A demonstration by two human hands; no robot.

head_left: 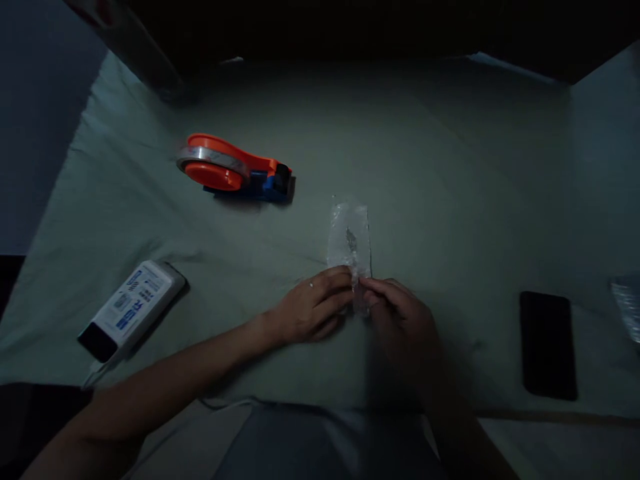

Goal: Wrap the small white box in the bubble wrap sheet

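A small, wrinkled clear plastic packet lies on the cloth in front of me, its long side pointing away. A small dark patch shows at its middle; what it is I cannot make out. My left hand, with a ring on one finger, has its fingers bent together on the near left part of the plastic. From the other side, my right hand pinches the near right edge between thumb and fingers. The fingertips of both hands almost meet and cover part of the near end.
An orange and blue tape dispenser with a roll of tape stands at the upper left. A white, labelled device with a cable lies left. A black phone rests at right, near shiny plastic. Pale green cloth covers the surface.
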